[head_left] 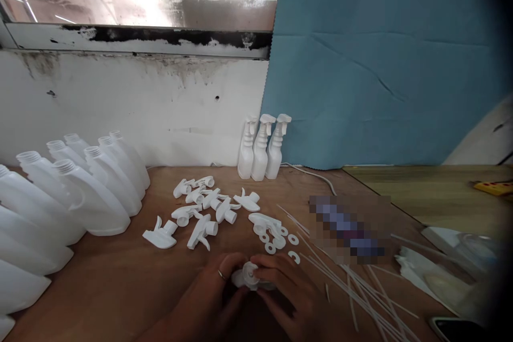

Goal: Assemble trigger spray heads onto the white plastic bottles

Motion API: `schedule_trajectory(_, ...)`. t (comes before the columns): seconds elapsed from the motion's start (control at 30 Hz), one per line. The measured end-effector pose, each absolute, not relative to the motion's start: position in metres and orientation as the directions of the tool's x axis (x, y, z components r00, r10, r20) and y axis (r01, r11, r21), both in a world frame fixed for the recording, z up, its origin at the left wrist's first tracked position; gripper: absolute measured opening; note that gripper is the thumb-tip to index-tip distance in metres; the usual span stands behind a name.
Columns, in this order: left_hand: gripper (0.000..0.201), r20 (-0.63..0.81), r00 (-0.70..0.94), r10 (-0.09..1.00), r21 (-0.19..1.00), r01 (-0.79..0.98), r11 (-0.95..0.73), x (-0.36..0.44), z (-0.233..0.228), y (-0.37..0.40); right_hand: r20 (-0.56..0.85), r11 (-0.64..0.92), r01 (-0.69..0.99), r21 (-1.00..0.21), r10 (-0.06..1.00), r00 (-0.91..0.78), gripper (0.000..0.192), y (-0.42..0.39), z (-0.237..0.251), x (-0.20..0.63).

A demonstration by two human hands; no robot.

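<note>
Low in the middle of the head view, a white spray trigger head [250, 273] is held between both hands, its round collar facing up at me. My left hand [218, 283], with a ring on one finger, grips it from the left. The fingers of my right hand [286, 288] close on its right side, fingertips at the collar. Just beyond my hands lie several white ring washers [270, 248] and a loose spray trigger head [265, 220]. More spray trigger heads [203, 232] are scattered on the wooden table [132, 272] farther left.
Several open white bottles [96, 197] stand at the left. Three bottles with trigger heads [259, 155] stand by the wall. Thin white tubes [360, 288] spread at the right, near a blurred-out item [347, 228], a plastic bag [436, 278] and a phone [457, 328].
</note>
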State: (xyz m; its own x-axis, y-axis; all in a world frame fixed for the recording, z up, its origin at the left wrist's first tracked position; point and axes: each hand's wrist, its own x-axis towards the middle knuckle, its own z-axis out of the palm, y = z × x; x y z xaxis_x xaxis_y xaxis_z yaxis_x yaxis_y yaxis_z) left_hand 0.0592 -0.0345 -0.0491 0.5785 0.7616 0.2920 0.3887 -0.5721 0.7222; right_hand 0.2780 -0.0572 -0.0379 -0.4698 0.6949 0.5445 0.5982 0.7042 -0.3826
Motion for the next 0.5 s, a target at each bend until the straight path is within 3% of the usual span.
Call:
schedule_trajectory(0.2,0.04,0.378,0.694,0.613,0.416,0.465,-0.782,0.061,-0.048,-0.031,0.491,0.676,0.615,-0.406,0.729,-0.477,0.032,-0.054,-0.051,0.277)
schedule_trajectory(0.5,0.017,0.467,0.698,0.543,0.352,0.417,-0.838,0.061,-0.048,-0.026,0.521,0.738,0.573,-0.356,0.666,-0.534,0.02,-0.049,-0.049,0.272)
